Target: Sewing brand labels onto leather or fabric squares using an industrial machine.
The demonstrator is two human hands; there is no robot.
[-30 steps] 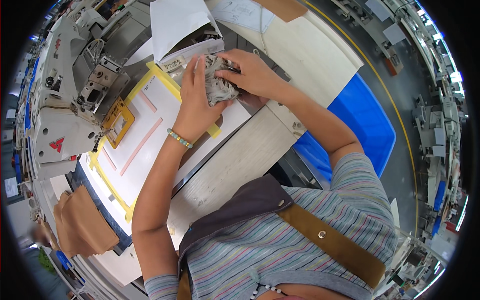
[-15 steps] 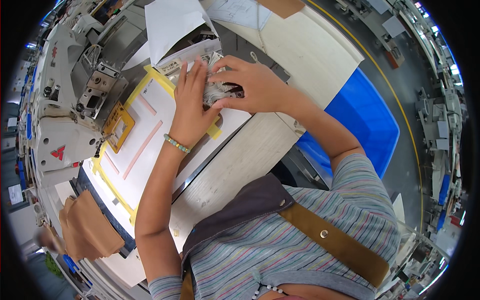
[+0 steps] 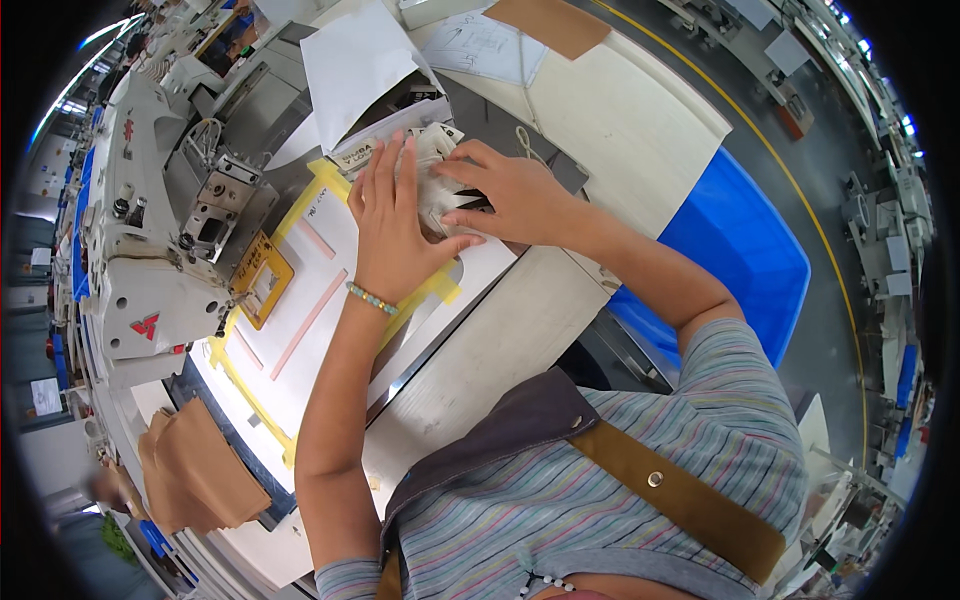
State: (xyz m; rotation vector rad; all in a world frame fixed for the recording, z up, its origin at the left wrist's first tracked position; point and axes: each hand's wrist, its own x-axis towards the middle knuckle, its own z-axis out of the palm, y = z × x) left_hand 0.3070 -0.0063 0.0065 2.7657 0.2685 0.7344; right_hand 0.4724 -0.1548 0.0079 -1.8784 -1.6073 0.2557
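Observation:
My left hand [image 3: 395,240], with a beaded bracelet, has its fingers stretched along the left side of a loose bundle of pale strips [image 3: 435,200], thumb spread to the right. Curled over that bundle's right side, my right hand [image 3: 510,200] has thumb and fingertips on it. A small dark gap shows under the right fingers. Just behind the hands are printed pale cards [image 3: 355,156] and an open white cardboard box [image 3: 350,60]. Left of them, a white template board [image 3: 310,290] carries yellow tape and pink strips, with a yellow plate [image 3: 278,275] lying on it.
A white sewing machine [image 3: 145,300] stands at left, brown cut pieces [image 3: 200,465] below it. A pale worktable [image 3: 470,340] runs diagonally, bearing a drawing sheet [image 3: 480,45] and brown card [image 3: 550,25]. A blue bin [image 3: 745,270] sits at right, beside an aisle.
My left thumb has moved out from round the bundle and is spread rightward. My right fingers have shifted over the bundle. The whole view has drifted slightly down and right.

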